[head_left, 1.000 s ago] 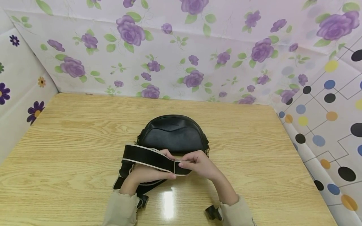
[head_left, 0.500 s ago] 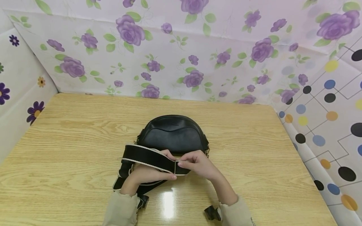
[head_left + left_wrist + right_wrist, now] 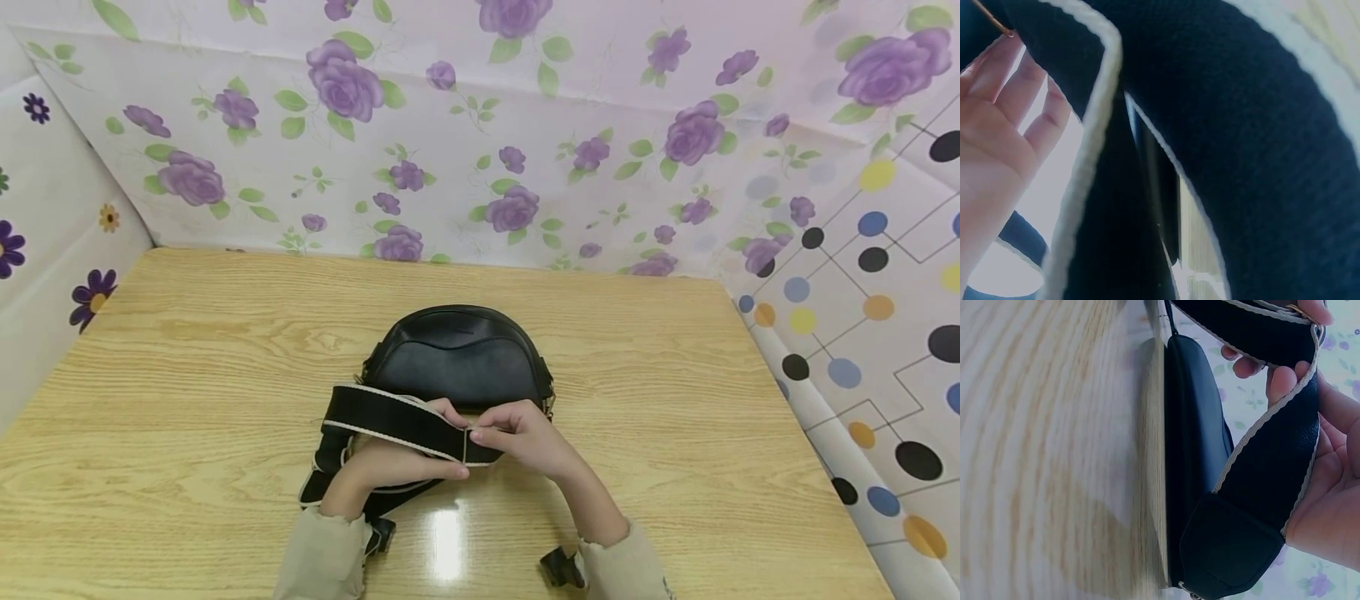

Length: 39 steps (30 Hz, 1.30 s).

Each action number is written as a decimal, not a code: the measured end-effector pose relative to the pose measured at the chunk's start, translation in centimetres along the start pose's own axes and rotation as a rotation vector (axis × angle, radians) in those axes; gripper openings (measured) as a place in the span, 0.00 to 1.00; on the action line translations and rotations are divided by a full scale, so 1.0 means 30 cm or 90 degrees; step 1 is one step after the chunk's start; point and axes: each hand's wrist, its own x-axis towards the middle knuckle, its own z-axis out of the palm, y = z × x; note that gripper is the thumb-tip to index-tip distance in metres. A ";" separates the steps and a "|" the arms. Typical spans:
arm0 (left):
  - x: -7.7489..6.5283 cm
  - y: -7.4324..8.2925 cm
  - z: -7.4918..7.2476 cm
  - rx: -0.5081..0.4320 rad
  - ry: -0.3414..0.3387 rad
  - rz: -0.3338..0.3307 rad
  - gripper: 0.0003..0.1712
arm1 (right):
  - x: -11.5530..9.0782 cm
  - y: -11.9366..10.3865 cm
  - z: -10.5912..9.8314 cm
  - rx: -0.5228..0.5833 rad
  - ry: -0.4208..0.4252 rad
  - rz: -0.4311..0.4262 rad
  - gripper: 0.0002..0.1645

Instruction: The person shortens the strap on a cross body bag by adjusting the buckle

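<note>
Black half-moon crossbody bag (image 3: 461, 367) sits mid-table on wood-grain table (image 3: 187, 375). Left hand (image 3: 390, 462) grips black webbing strap (image 3: 382, 412) with white edging, thumb at lower edge; right hand (image 3: 532, 442) pinches it just right of the metal slider (image 3: 464, 446). More strap bunches around left wrist. Beige left sleeve (image 3: 322, 554), beige right sleeve (image 3: 626, 562), a small black piece beside each. Behind: purple-rose sheet (image 3: 450, 167); daisy-print sheet (image 3: 60, 217) at left, polka-dot sheet (image 3: 862, 350) at right. Light glare on tabletop near forearms.
</note>
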 end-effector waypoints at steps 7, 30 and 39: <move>-0.002 0.002 -0.005 0.000 0.000 0.002 0.18 | -0.003 -0.001 -0.001 0.009 -0.001 0.008 0.06; -0.004 0.012 -0.017 0.017 0.009 -0.041 0.18 | -0.009 -0.002 -0.054 -0.110 -0.071 0.043 0.08; -0.006 0.005 -0.011 -0.006 0.010 -0.043 0.21 | -0.010 -0.017 -0.044 -0.134 -0.033 0.033 0.07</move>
